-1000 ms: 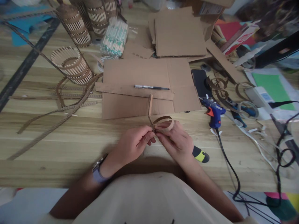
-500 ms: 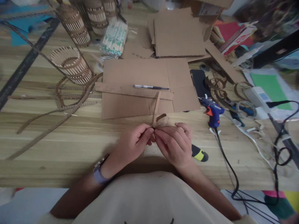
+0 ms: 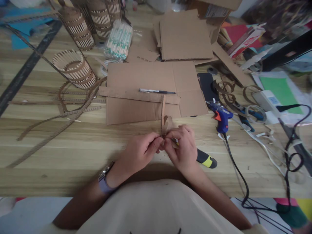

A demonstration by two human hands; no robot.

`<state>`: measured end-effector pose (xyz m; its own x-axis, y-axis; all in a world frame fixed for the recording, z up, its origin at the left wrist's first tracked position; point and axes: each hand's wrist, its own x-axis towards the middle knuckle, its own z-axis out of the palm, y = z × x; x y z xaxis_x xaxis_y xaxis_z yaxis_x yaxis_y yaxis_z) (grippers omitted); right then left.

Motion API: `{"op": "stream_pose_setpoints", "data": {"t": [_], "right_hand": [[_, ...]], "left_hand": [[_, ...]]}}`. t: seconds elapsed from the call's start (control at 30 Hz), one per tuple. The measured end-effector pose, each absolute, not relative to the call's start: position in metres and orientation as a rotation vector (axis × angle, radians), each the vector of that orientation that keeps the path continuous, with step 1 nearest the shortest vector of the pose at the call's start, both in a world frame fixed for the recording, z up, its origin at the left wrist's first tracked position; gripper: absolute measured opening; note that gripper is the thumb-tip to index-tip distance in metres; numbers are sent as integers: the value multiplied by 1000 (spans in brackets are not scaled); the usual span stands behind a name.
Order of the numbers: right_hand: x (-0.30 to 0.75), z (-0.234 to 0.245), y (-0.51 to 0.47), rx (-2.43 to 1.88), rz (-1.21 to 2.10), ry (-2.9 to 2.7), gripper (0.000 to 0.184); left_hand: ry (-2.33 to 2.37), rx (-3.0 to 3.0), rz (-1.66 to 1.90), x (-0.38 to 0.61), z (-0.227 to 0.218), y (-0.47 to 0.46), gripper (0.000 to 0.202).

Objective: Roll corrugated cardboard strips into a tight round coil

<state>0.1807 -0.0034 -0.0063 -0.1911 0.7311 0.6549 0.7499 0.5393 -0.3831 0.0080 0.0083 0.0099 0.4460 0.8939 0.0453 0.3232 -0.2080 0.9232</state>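
Note:
Both hands meet low in the middle of the head view, over the wooden table [image 3: 73, 143]. My left hand [image 3: 141, 152] pinches the base of a narrow cardboard strip [image 3: 163, 113] that stands up from the fingers. My right hand [image 3: 181, 146] is closed round the same strip where it curls into a small loop, most of it hidden by the fingers. A watch sits on my left wrist. Just right of my right hand lies a black and yellow cutter [image 3: 206, 160].
Flat cardboard sheets [image 3: 143, 81] with a pen [image 3: 157, 91] lie behind my hands. A blue glue gun [image 3: 220, 114] and its black cord [image 3: 240, 177] sit to the right. Slatted cardboard cylinders [image 3: 74, 68] and long strips [image 3: 56, 120] fill the left. A phone [image 3: 207, 85] lies nearby.
The wide loop seen at the right hand has been rolled tighter and is now mostly covered by my right fingers. The upright end of the strip has swung slightly right.

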Motion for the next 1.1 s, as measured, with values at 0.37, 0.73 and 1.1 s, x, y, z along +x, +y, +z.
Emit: {"op": "stream_pose_setpoints", "data": {"t": [0.37,0.73,1.1], "right_hand": [[184,-16,-6,-1301,568,-1579,7],[190,-10,2,-1077,474,-1775,11],[181,-7,-9,-1139,508,-1657,13]], "left_hand": [[1047,1590,752,8,8,11,27],[990,1649,772,5,6,11,20],[955,1980,855,3,8,12,20]]}}
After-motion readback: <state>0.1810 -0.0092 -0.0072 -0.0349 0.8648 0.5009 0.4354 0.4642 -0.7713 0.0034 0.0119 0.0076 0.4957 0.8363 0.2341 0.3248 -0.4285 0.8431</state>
